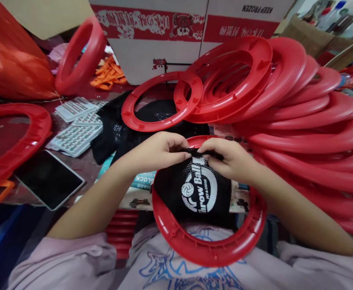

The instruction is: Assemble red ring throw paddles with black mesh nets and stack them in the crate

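Both hands meet at the far side of a red plastic ring (206, 253) that leans against my shirt. Across it lies a black mesh cloth (170, 193) printed in white with "Throw Ball". My left hand (167, 149) pinches the cloth's top edge between thumb and forefinger. Close beside it, my right hand (227, 155) also grips that edge with bent fingers. The ring's far rim is mostly hidden behind the hands and cloth. Beyond them another red ring (161, 125) rests on a heap of black mesh cloth (112, 133).
Many red rings (309, 141) are stacked along the right. White trays of small parts (79, 133), a dark-screened tablet (51, 179) and a large red ring (37, 129) lie left. Behind are orange plastic pieces (108, 74), a white carton (152, 56) and an orange bag (13, 60).
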`<state>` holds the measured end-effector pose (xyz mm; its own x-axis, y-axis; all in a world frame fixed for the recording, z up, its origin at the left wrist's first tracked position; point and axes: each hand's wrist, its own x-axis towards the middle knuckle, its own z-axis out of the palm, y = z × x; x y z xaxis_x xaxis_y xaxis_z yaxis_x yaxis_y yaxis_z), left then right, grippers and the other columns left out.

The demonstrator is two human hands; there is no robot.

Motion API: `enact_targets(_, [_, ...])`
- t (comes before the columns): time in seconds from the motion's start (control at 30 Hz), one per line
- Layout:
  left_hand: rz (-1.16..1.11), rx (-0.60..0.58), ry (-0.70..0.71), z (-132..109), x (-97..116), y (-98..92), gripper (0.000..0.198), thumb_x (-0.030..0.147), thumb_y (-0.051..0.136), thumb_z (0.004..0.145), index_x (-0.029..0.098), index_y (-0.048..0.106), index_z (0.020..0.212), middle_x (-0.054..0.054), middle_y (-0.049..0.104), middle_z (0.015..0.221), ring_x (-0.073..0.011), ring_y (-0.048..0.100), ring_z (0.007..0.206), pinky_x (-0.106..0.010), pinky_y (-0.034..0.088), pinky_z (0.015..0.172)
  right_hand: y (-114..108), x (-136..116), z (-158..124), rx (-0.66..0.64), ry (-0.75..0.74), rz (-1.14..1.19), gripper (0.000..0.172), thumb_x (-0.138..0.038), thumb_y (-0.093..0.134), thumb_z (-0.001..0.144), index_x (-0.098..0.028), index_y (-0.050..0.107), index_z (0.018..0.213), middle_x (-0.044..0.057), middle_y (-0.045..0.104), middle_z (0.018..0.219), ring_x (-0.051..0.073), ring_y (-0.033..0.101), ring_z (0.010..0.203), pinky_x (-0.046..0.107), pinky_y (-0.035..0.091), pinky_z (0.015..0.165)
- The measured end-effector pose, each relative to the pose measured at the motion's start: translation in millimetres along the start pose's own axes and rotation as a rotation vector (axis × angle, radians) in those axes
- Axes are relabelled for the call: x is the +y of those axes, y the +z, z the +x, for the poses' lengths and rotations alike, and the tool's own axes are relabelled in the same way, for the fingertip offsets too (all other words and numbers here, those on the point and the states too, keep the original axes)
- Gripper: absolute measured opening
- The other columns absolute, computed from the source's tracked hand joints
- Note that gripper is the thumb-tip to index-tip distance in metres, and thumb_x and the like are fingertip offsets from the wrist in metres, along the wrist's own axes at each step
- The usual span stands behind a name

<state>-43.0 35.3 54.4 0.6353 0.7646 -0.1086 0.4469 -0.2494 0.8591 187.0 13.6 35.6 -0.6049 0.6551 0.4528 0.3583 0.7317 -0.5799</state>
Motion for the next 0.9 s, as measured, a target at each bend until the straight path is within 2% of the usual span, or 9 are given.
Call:
enact_targets(0.1, [0.177,0.098,0.091,6.1,-13.4,5.0,0.016,0.027,0.059,0.081,0.014,0.069,0.081,0.002,0.062,0.067,-0.0097,0.052,0.060,-0.021,0.039,0.056,11.9,17.4,-0.3,-0.068,-0.100,-0.103,0.028,-0.003,0.046,0.085,-0.016,0.070,0.093,0.008,0.070,0.097,0.015,0.067,0.086,0.026,0.054,0.075])
enact_targets(0.17, [0.258,0.190,0.123,6.4,-17.8,11.0,0.018,0.025,0.056,0.082,0.014,0.070,0.077,0.000,0.062,0.067,-0.0104,0.053,0.061,-0.022,0.039,0.059,16.5,21.8,-1.8,-0.099,-0.091,-0.128,0.029,-0.004,0.045,0.087,-0.015,0.072,0.092,0.010,0.069,0.099,0.017,0.066,0.088,0.027,0.054,0.075])
enact_targets(0.23, [0.327,0.249,0.089,6.2,-19.3,16.4,0.021,0.025,0.054,0.083,0.013,0.070,0.074,0.000,0.060,0.066,-0.0109,0.054,0.061,-0.023,0.038,0.059,18.9,23.0,-3.3,-0.137,-0.034,-0.146,0.031,-0.005,0.043,0.086,-0.013,0.072,0.096,0.012,0.068,0.097,0.018,0.065,0.086,0.029,0.054,0.074])
enact_targets(0.37, [0.362,0.245,-0.116,8.0,-20.2,19.8,0.024,0.030,0.055,0.083,0.016,0.072,0.077,0.000,0.063,0.064,-0.0112,0.053,0.059,-0.022,0.035,0.056,23.0,25.8,-5.4,-0.246,0.112,-0.152,0.036,-0.007,0.041,0.086,-0.013,0.070,0.106,0.011,0.066,0.097,0.018,0.062,0.083,0.030,0.053,0.074])
enact_targets(0.53, [0.197,0.206,-0.295,11.4,-25.9,13.6,0.021,0.035,0.061,0.079,0.017,0.073,0.077,0.002,0.063,0.060,-0.0109,0.053,0.055,-0.021,0.036,0.051,28.7,29.3,-6.7,-0.312,0.141,-0.188,0.042,-0.012,0.039,0.090,-0.013,0.064,0.124,0.012,0.066,0.097,0.021,0.062,0.083,0.032,0.052,0.072])
enact_targets(0.9, [0.199,0.195,-0.311,16.5,-31.1,13.5,0.021,0.035,0.059,0.079,0.017,0.070,0.074,0.003,0.058,0.056,-0.0103,0.049,0.051,-0.021,0.032,0.046,31.0,30.3,-8.6,-0.358,0.162,-0.288,0.045,-0.017,0.037,0.094,-0.016,0.058,0.134,0.009,0.064,0.093,0.016,0.057,0.075,0.027,0.046,0.066])
